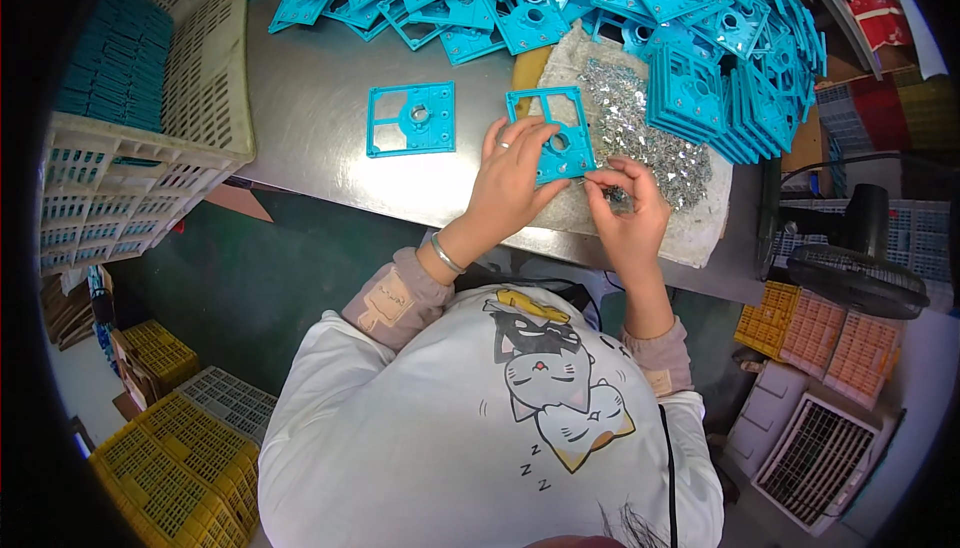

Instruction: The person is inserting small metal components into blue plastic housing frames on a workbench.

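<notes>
My left hand [503,186] grips a teal plastic panel [574,162] by its left side, fingers over the face and thumb at the lower edge. The panel has a rectangular window and a round hole. At its lower right corner my right hand [634,216] pinches with thumb and forefinger; whatever lies between the fingertips is too small to make out. A second panel [440,136] of the same kind lies flat on the metal table to the left. Right of the held panel, many small shiny metal pieces [640,123] are heaped on a whitish cloth [712,233].
Loose teal panels [530,23] pile up along the far side of the metal table [310,98], with neat stacks [685,93] at the right. A white crate [215,78] of panels stands left. A black fan [855,273] is right; yellow crates [185,468] sit on the floor.
</notes>
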Action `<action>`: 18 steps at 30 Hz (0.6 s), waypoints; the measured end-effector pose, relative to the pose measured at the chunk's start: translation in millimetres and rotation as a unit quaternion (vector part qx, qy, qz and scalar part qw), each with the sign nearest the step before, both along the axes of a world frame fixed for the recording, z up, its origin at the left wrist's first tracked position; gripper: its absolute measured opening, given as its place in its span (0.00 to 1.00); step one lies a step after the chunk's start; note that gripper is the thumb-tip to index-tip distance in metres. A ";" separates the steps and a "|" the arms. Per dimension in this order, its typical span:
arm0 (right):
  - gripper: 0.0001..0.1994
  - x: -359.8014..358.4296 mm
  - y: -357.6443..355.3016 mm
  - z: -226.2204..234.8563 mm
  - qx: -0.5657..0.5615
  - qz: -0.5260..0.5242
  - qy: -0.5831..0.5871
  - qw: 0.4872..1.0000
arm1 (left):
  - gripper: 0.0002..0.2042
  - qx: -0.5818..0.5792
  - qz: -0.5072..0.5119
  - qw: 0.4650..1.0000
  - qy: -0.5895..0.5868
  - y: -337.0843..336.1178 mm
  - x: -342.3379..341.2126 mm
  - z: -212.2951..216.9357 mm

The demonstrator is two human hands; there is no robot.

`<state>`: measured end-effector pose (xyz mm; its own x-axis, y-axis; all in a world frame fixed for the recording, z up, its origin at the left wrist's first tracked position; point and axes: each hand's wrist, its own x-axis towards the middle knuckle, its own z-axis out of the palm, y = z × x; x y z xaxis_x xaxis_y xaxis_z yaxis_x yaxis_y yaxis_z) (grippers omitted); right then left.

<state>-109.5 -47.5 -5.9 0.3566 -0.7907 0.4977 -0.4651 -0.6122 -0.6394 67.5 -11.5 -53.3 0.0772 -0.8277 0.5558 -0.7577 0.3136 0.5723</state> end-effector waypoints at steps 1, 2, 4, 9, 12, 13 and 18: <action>0.12 0.6 1.1 0.2 -0.003 0.005 -0.009 1.000 | 0.35 -0.020 -0.020 0.999 0.021 1.2 0.2 3.8; 0.12 -0.1 1.9 1.8 -0.003 0.003 -0.009 1.000 | 0.34 -0.040 -0.040 0.998 0.041 2.6 0.0 8.4; 0.12 -1.0 4.2 8.4 -0.053 0.051 0.019 0.997 | 0.33 -0.041 -0.051 0.997 0.049 6.5 -3.0 22.9; 0.12 2.1 9.9 28.4 -0.099 0.105 0.012 0.989 | 0.34 -0.066 -0.072 0.995 0.010 13.7 -3.8 45.0; 0.12 1.3 12.2 36.1 -0.117 0.126 -0.001 0.985 | 0.35 -0.079 -0.067 0.995 -0.004 15.2 -3.2 49.9; 0.12 1.4 13.3 38.4 -0.115 0.132 -0.006 0.985 | 0.36 -0.080 -0.066 0.995 -0.004 15.6 -3.2 50.4; 0.12 0.0 16.4 46.5 -0.121 0.146 -0.010 0.982 | 0.36 -0.093 -0.063 0.994 -0.005 16.8 -2.5 56.6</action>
<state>-109.5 -31.0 40.6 0.5387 -0.5136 0.6678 -0.2356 -0.8529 -0.4659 65.0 5.3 3.3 -0.0273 -0.7128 0.7008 -0.7104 0.5071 0.4880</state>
